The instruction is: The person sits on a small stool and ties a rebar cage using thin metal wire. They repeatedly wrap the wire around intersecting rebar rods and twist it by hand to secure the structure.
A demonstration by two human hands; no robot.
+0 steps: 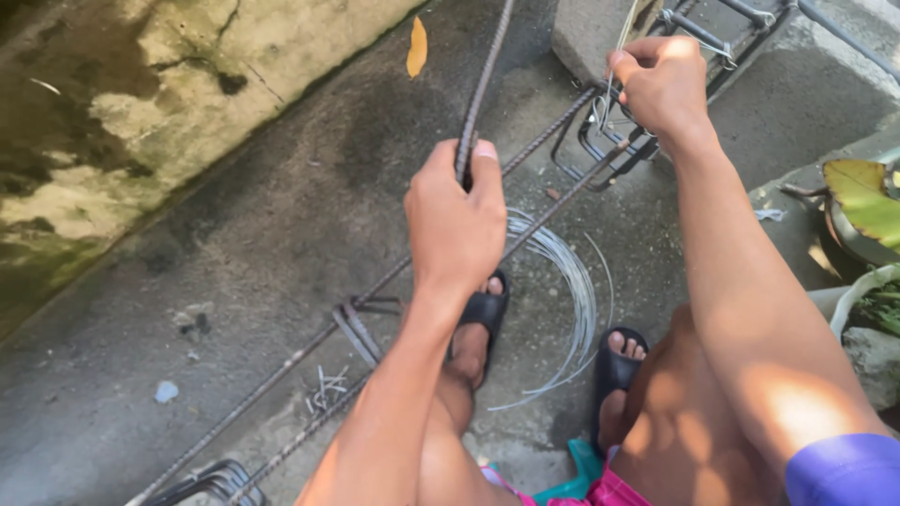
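Observation:
My left hand [455, 217] is closed around a ribbed steel rebar [484, 82] that runs up and away toward the top of the view. Farther off at the upper right, my right hand [662, 82] pinches a thin tie wire [619, 42] above a bent steel stirrup [600, 145] on the rebar cage. Two long rebars [309, 351] lie diagonally along the concrete ground below my hands. A coil of thin wire [572, 300] rests on the ground between my sandalled feet [478, 328].
A stained concrete wall [122, 112] rises at the left. More stirrups [211, 483] sit on the bars at the bottom left, with short wire offcuts [326, 389] nearby. A concrete block [586, 33] and potted plants [867, 201] stand at the right.

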